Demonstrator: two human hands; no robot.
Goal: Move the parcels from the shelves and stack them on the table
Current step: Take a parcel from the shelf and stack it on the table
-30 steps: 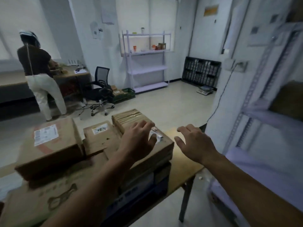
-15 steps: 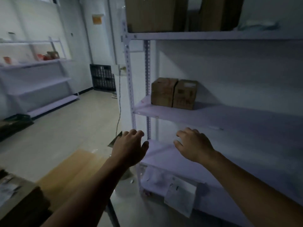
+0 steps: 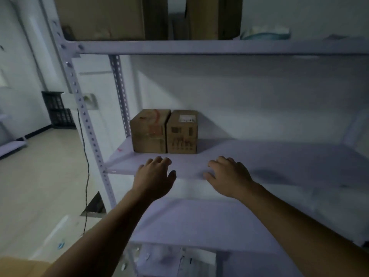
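Dim metal shelving fills the view. Left hand (image 3: 154, 174) and right hand (image 3: 227, 174) are at the front edge of the middle shelf (image 3: 269, 156), both empty with fingers loosely spread; whether they touch it is unclear in the gloom. Toward the shelf's back left, left box (image 3: 149, 134) and right box (image 3: 182, 134) stand touching. Both look like stiff cardboard, likely light; grip each by its opposite side walls. Cartons (image 3: 99, 17) sit above the shelf.

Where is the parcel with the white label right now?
Head view: the white-labelled parcel sits on the middle shelf, left of centre, side by side with the red-marked parcel on its left.
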